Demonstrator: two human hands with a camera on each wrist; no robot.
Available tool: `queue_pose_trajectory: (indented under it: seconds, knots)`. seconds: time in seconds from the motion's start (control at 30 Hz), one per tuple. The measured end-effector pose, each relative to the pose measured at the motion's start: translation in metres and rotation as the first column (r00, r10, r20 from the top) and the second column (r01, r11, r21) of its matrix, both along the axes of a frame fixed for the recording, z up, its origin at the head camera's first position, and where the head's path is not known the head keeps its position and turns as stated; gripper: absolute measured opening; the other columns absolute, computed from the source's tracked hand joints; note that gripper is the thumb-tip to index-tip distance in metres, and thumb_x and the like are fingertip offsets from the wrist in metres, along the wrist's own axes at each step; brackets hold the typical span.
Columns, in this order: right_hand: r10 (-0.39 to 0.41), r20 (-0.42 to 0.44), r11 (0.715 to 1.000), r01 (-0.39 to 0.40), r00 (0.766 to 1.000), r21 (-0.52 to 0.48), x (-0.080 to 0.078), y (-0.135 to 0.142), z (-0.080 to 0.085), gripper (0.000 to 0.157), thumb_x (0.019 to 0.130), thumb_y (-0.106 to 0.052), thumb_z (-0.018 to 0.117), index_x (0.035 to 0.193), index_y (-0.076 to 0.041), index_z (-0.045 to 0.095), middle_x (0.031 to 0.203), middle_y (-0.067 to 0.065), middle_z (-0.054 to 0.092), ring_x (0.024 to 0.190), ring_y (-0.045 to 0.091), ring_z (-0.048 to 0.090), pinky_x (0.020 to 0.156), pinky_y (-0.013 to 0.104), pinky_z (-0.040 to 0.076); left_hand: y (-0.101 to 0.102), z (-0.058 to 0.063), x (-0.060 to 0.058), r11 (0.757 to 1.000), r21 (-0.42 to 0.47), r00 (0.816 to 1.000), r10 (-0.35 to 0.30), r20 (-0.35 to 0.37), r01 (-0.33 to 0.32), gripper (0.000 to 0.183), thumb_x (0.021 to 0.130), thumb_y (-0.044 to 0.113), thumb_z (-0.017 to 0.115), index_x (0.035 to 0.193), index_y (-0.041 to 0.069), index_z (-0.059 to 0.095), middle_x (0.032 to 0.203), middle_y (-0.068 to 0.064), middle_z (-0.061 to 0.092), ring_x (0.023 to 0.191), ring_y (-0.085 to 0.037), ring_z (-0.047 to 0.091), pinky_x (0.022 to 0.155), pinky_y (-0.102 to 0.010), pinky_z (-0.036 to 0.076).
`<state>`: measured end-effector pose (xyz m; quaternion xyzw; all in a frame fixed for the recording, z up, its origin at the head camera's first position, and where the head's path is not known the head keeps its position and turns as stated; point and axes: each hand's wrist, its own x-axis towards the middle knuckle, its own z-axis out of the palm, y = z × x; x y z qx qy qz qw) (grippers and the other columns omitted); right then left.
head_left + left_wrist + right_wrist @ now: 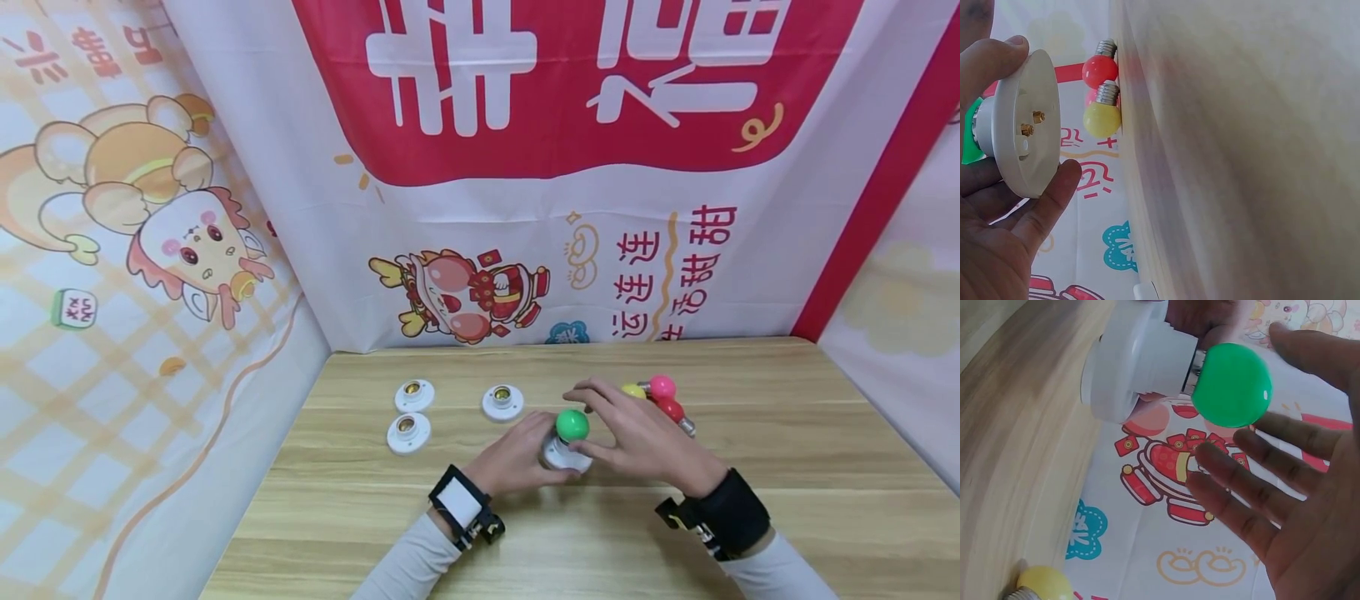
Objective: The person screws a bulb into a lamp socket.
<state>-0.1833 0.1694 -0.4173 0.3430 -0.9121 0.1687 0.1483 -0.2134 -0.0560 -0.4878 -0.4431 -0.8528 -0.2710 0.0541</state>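
My left hand [516, 462] grips a round white lamp socket [564, 458] by its base rim, lifted off the table and tilted. Brass screws show on the underside of this socket [1013, 134] in the left wrist view. A green light bulb [572, 425] sits in the socket's mouth, with a little of its metal thread visible in the right wrist view. Around the green bulb [1232, 385], my right hand [648, 433] spreads its fingers [1241, 481]. Its thumb stands apart from the bulb; whether a fingertip touches the glass I cannot tell.
Several more white sockets stand on the wooden table [337, 517]: one at mid-left [502, 402], and two near the left edge, a back socket [415, 396] and a front socket [408, 434]. Beyond my right hand lie yellow [1102, 119], pink [663, 387] and red [670, 408] bulbs.
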Motion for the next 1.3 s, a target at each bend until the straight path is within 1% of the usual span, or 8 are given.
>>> queue_pose_trajectory:
  seconds: [0.17,0.27,0.5,0.73,0.9,1.03,1.17,1.3]
  knots:
    - [0.105,0.035,0.994,-0.105,0.994,-0.004,0.0007,0.0008,0.0009,0.056,0.081,-0.024,0.075,0.133,-0.026,0.055,0.137,-0.006,0.049,0.123,0.012,0.047,0.096,0.038,0.051,-0.0005,-0.0006,-0.0007,1.0,-0.001,1.0,-0.01,0.017,0.01,0.083,0.082,0.057,0.067,0.148,0.019,0.033,0.139,0.003,0.048,0.124,-0.006,0.043,0.104,-0.024,0.041]
    - [0.133,0.05,0.991,-0.133,0.99,0.001,0.0005,0.0013,0.0008,0.055,0.081,-0.018,0.076,0.132,-0.027,0.057,0.135,-0.007,0.051,0.124,0.011,0.045,0.099,0.037,0.049,-0.0004,-0.0007,-0.0013,1.0,0.004,1.0,-0.014,0.017,0.014,0.086,0.082,0.057,0.067,0.15,0.021,0.029,0.14,0.003,0.047,0.125,-0.006,0.043,0.104,-0.024,0.041]
    - [0.105,0.075,0.994,-0.105,0.992,-0.002,0.0009,0.0016,0.0002,0.053,0.081,-0.021,0.077,0.129,-0.029,0.058,0.129,-0.01,0.053,0.119,0.008,0.048,0.097,0.034,0.05,-0.0007,-0.0015,-0.0012,1.0,-0.002,1.0,-0.003,0.022,0.003,0.087,0.082,0.058,0.066,0.15,0.02,0.029,0.139,0.003,0.049,0.124,-0.006,0.044,0.103,-0.023,0.041]
    - [0.077,0.059,0.997,-0.077,0.995,-0.01,0.0008,0.0007,-0.001,0.049,0.08,-0.028,0.077,0.126,-0.026,0.061,0.123,-0.01,0.055,0.11,0.006,0.052,0.092,0.03,0.053,-0.0007,-0.0016,-0.0006,1.0,-0.017,1.0,0.007,0.016,-0.007,0.085,0.082,0.061,0.064,0.148,0.018,0.032,0.14,0.003,0.048,0.124,-0.006,0.043,0.103,-0.023,0.041]
    - [0.088,0.07,0.995,-0.085,0.994,-0.049,-0.0005,0.0008,-0.0024,0.047,0.079,-0.033,0.078,0.123,-0.025,0.063,0.116,-0.01,0.057,0.101,0.005,0.055,0.086,0.027,0.055,-0.0003,-0.0023,-0.0006,1.0,-0.014,1.0,0.0,0.019,0.001,0.081,0.082,0.058,0.066,0.145,0.018,0.037,0.137,0.004,0.05,0.123,-0.005,0.044,0.103,-0.022,0.041]
    - [0.087,0.073,0.995,-0.083,0.994,-0.058,-0.0008,0.0004,-0.0023,0.046,0.079,-0.036,0.078,0.121,-0.024,0.063,0.113,-0.01,0.056,0.097,0.003,0.055,0.084,0.024,0.055,-0.0002,-0.0024,-0.0004,1.0,-0.023,1.0,-0.001,0.028,0.002,0.08,0.082,0.059,0.066,0.145,0.018,0.037,0.137,0.004,0.05,0.123,-0.005,0.043,0.103,-0.023,0.041]
    - [0.085,0.069,0.995,-0.081,0.994,-0.058,-0.001,0.0001,-0.0018,0.046,0.079,-0.037,0.078,0.121,-0.024,0.063,0.114,-0.01,0.056,0.099,0.004,0.055,0.084,0.025,0.056,-0.0004,-0.001,0.0006,1.0,-0.026,0.999,-0.001,0.037,0.002,0.08,0.082,0.058,0.066,0.146,0.018,0.036,0.138,0.003,0.049,0.124,-0.006,0.043,0.103,-0.023,0.041]
    - [0.106,0.072,0.993,-0.103,0.992,-0.056,-0.0013,0.0004,-0.0018,0.052,0.08,-0.034,0.078,0.127,-0.024,0.059,0.125,-0.005,0.055,0.11,0.01,0.055,0.088,0.031,0.055,-0.0007,0.0012,0.0016,1.0,-0.022,0.999,-0.005,0.035,0.005,0.081,0.083,0.057,0.066,0.147,0.018,0.035,0.14,0.003,0.048,0.126,-0.006,0.042,0.104,-0.024,0.041]
